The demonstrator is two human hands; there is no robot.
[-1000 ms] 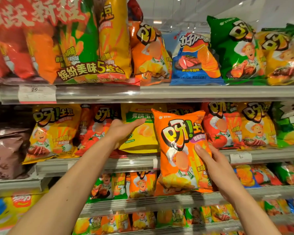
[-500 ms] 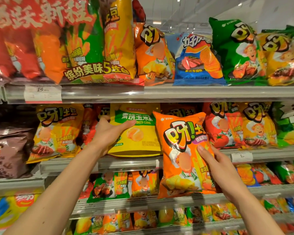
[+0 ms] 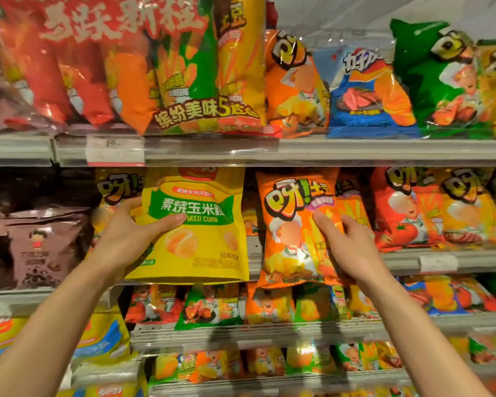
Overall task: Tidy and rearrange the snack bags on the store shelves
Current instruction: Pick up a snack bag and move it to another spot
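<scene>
My left hand (image 3: 126, 239) grips the left edge of a yellow baked-corn bag (image 3: 201, 247) with a green label, thumb across its front; the bag hangs in front of the middle shelf (image 3: 470, 262). My right hand (image 3: 347, 247) holds an orange potato-snack bag (image 3: 292, 224) by its right side, thumb on the front, level with the same shelf. The two bags sit side by side with a narrow gap between them. Behind them stand more orange and yellow bags, partly hidden.
The top shelf (image 3: 355, 151) carries a large multipack (image 3: 161, 67), an orange bag, a blue bag (image 3: 367, 93) and green bags. Red and yellow bags (image 3: 430, 207) stand right of my hands, brown bags (image 3: 40, 242) at left. Lower shelves (image 3: 241, 333) hold several small bags.
My left hand has closed on the yellow corn bag and pulled it forward off the shelf. The orange bag in my right hand has risen toward the middle shelf.
</scene>
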